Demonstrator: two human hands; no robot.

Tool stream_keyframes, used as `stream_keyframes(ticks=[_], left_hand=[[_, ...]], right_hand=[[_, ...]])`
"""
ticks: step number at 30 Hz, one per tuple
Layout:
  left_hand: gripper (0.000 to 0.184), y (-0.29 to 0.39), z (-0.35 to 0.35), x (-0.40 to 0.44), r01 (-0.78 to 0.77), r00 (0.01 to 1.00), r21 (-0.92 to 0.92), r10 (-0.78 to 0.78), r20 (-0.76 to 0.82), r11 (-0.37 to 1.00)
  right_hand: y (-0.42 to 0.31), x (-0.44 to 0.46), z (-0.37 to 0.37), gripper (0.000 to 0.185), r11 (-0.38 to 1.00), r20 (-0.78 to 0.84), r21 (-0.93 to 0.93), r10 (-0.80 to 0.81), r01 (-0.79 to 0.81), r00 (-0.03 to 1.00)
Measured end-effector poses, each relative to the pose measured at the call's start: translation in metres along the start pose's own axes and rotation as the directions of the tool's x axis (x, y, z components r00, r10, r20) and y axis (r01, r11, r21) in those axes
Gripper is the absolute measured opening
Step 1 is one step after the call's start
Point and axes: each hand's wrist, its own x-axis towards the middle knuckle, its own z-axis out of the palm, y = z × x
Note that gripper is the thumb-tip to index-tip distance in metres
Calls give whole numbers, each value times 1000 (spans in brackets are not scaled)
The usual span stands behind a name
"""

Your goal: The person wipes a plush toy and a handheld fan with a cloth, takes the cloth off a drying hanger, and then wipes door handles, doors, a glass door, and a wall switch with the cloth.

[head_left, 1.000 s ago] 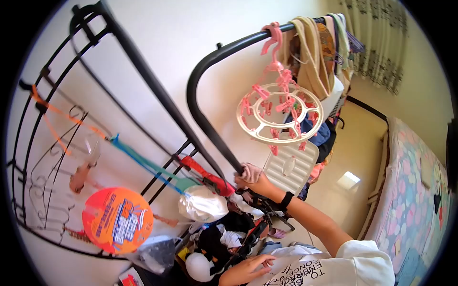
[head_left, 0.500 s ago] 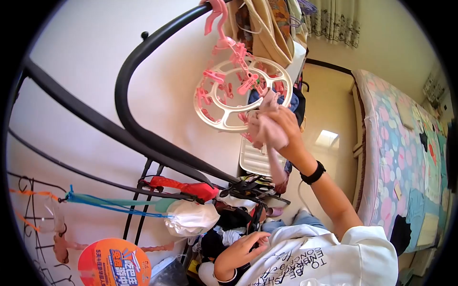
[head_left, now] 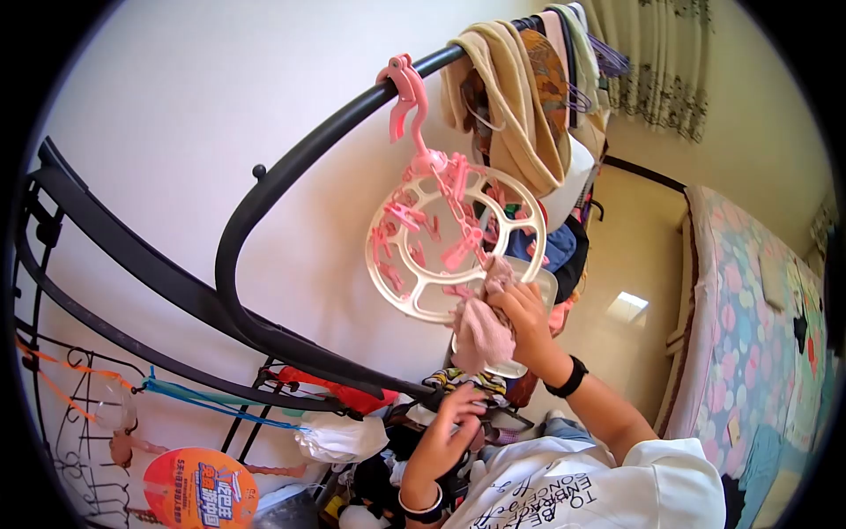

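A small dusty-pink garment [head_left: 485, 333] hangs bunched from my right hand [head_left: 522, 317], whose fingers are closed on its upper part; its exact kind is unclear. The upper end of the cloth touches or overlaps the lower right rim of a white round clip hanger [head_left: 414, 304], and I cannot tell whether a clip grips it. Pink pegs [head_left: 463, 251] and chains dangle about the ring, which hangs by a pink hook [head_left: 407, 97] from a black rail. Lower down, my left hand [head_left: 448, 428] is raised with fingers apart and nothing in it.
The curved black rail [head_left: 300, 176] carries beige cloth [head_left: 515, 97] at its far end. Below it are a red cloth [head_left: 348, 392], a white bag [head_left: 342, 436] and piled clothes. A round orange fan [head_left: 201, 489] hangs lower left. A bed [head_left: 731, 309] with a dotted cover stands right.
The view has shifted, so the hanger appears lower. My left hand has risen from beside my shirt and spread its fingers. My right hand keeps hold of the pink garment near the ring.
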Motion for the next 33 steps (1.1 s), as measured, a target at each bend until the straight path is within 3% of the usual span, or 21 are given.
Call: stream_keyframes(ticks=[3, 4, 6, 7, 9, 11, 14, 15, 16, 17, 18, 19, 21, 22, 23, 25, 27, 29, 31, 33], left_hand=[[49, -16, 5, 38, -87, 951, -210, 18, -309, 974], [49, -20, 5, 52, -78, 949, -211, 7, -316, 974], [49, -23, 5, 80, -211, 843, -158, 98, -529, 965], [49, -18, 5, 89, -208, 843, -158, 94, -530, 965], [50, -8, 2, 104, -292, 859, -597, -69, -508, 747], [50, -8, 1, 115, -318, 876, -577, 1, -482, 752], [34, -9, 1, 118, -309, 900, -603, 23, -434, 735], [34, -10, 1, 119, -310, 903, -605, 27, -429, 733], [31, -10, 1, 119, -319, 895, -611, 19, -445, 725], [29, -10, 1, 119, -328, 887, -616, 9, -462, 716], [27, -8, 2, 119, -335, 874, -616, -8, -485, 713], [27, -9, 2, 117, -331, 877, -620, -12, -481, 711], [27, -11, -1, 112, -282, 900, -595, -7, -436, 753], [27, -12, 0, 112, -279, 927, -646, 23, -375, 711], [27, -11, 3, 112, -279, 929, -646, 28, -370, 710], [28, -6, 11, 113, -302, 925, -603, 76, -371, 739], [28, -6, 12, 112, -294, 920, -619, 39, -391, 728], [28, -1, 11, 110, -282, 918, -645, 5, -396, 711], [28, 3, 10, 109, -301, 914, -627, 30, -405, 719], [28, 9, 7, 108, -340, 905, -612, 71, -419, 714]], right_hand=[[7, -3, -9, 24, 998, 13, 61, 12, -13, 1000], [9, -5, -12, 25, 999, -9, 32, 18, -17, 1000], [10, -8, -17, 28, 999, -23, -1, 46, -46, 999], [11, -9, -20, 28, 999, -21, 1, 48, -48, 999], [12, -9, -26, 27, 998, -9, 26, 58, -57, 998], [14, -11, -31, 29, 998, -14, 37, 60, -60, 998], [33, -36, -32, 33, 933, 113, 327, 120, -150, 986], [48, -57, -28, 33, 935, 109, 321, 119, -148, 987], [61, -79, -22, 32, 771, 26, 483, 461, -415, 887], [67, -90, -20, 33, 502, 12, 643, 749, -578, 663], [35, -47, -42, 37, 112, 104, 925, 845, -362, 525], [57, -60, -44, 35, 140, 72, 940, 809, -310, 584], [31, -24, -72, 32, 271, 55, 901, 703, -338, 709], [37, -23, -69, 32, 409, 44, 794, 700, -450, 713], [39, -22, -69, 32, 414, 37, 794, 699, -446, 714], [34, -9, -62, 39, 708, 317, 354, 524, -611, 790], [21, 21, -48, 52, 949, 92, 268, 146, -166, 985], [15, 35, -40, 53, 971, 25, 220, 88, -92, 996], [16, 43, -32, 45, 877, 225, 371, 236, -307, 945], [14, 47, -26, 40, 862, 240, 370, 270, -345, 932]])
